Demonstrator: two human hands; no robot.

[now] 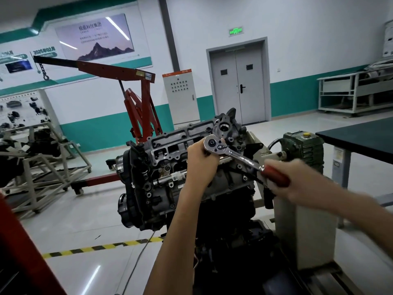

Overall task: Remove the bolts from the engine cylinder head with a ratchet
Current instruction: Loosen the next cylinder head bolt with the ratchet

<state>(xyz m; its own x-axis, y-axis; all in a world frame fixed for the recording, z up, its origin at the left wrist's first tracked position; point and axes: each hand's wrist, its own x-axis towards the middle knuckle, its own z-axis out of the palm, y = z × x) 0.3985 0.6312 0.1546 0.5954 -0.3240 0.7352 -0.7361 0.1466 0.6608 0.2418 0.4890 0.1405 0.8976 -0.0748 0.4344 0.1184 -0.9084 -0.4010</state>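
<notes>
While left hand (200, 160) holds ratchet (234, 154) (red-handled), right hand (297, 182) grips it

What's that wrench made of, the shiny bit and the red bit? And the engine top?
The ratchet head and shaft look like chromed steel: mirror-bright glints. Its red handle looks like plastic or rubber; blur leaves that open. The cylinder head looks like dull gray cast metal, maybe aluminium.

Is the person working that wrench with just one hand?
No, the left hand holds the head of the ratchet at the engine while the right hand grips its red handle.
</notes>
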